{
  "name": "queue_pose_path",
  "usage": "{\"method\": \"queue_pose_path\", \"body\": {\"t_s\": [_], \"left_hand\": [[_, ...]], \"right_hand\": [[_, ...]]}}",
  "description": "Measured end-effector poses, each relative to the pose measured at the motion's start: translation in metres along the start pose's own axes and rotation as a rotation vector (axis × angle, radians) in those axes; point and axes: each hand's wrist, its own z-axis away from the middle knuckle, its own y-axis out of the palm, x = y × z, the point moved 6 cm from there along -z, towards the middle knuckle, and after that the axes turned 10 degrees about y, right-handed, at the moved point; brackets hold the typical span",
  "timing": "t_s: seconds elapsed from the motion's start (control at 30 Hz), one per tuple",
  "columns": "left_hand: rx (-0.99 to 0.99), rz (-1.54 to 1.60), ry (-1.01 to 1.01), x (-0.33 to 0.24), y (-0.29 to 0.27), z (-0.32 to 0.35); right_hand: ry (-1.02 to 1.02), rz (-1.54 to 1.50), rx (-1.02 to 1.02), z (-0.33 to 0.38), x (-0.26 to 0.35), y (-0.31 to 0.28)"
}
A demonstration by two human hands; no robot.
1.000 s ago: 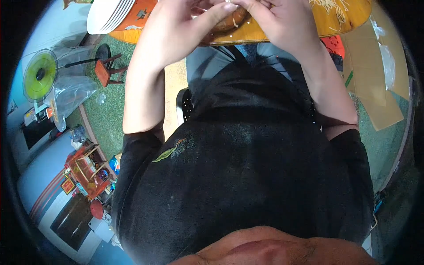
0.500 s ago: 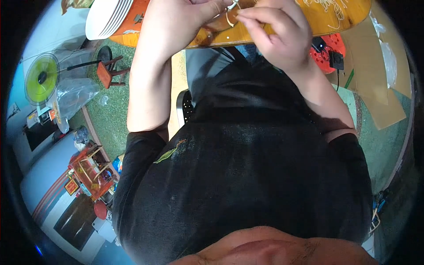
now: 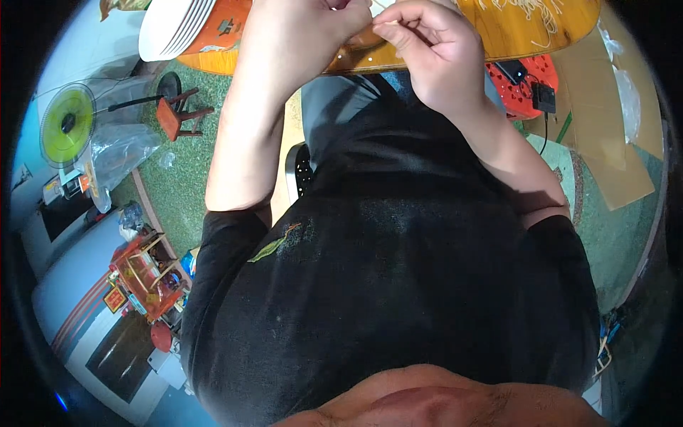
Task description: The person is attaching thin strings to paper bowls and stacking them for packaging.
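Plate stack left on orange counter; red stool right. Left hand, right hand pinching something small, unclear. Both lower than before.

We see: tabletop glossy amber-orange wood. Plates white, stacked. Our shirt black with a small green-orange leaf mark. Carpet speckled green. Fan lime-yellow, black hub. Stool red, perforated. Cardboard plain tan.
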Motion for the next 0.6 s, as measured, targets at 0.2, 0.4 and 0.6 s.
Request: {"method": "queue_pose_path", "body": {"t_s": [0.2,0.4,0.6], "left_hand": [[-0.019,0.587,-0.117,0.022,-0.008,0.005],[0.071,0.784,-0.126,0.022,-0.008,0.005],[0.032,0.678,-0.022,0.010,-0.006,0.010]], "right_hand": [[0.288,-0.096,0.050,0.000,0.000,-0.004],[0.280,-0.040,0.061,-0.001,0.008,-0.007],[0.261,0.138,0.113,-0.011,0.023,-0.009]]}}
